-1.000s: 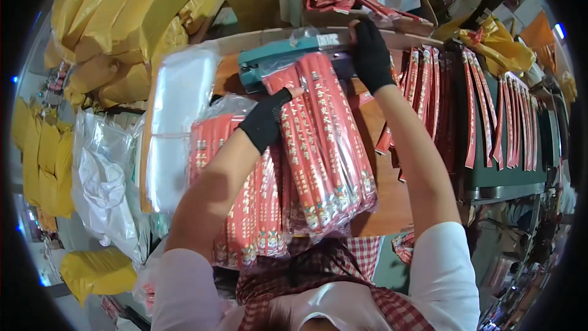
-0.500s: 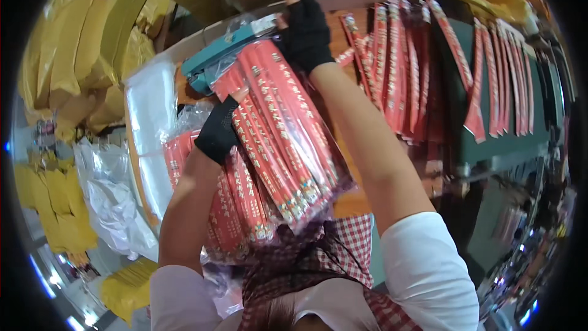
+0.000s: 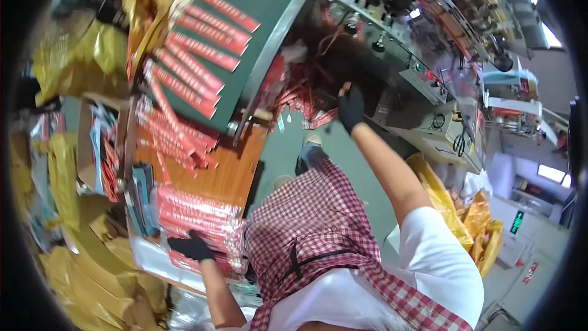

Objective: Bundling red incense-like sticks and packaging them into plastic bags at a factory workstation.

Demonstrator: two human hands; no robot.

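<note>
My left hand [image 3: 191, 247], in a black fingerless glove, lies with fingers stretched across a clear-wrapped stack of red packets [image 3: 202, 211] at the table's near end. My right hand [image 3: 351, 110], gloved the same way, is held out in the air to the right, away from the table. Its fingertips are small and blurred, and I cannot make out whether anything is in them. Loose long red packets [image 3: 177, 138] lie on the wooden table [image 3: 236, 171] beyond the stack. A teal tool-like device [image 3: 144, 199] sits to the left of the stack.
A green conveyor belt [image 3: 263, 30] carries a row of red packets at the table's far end. Fallen red packets [image 3: 300, 95] lie on the floor beneath. A machine with a control box [image 3: 422, 83] stands at right. Yellow sacks [image 3: 79, 67] and an open carton [image 3: 92, 141] are at left.
My view has turned right toward the conveyor. My right hand has left the teal device and swung out to the right. The wrapped stack now rests on the table under my left hand.
</note>
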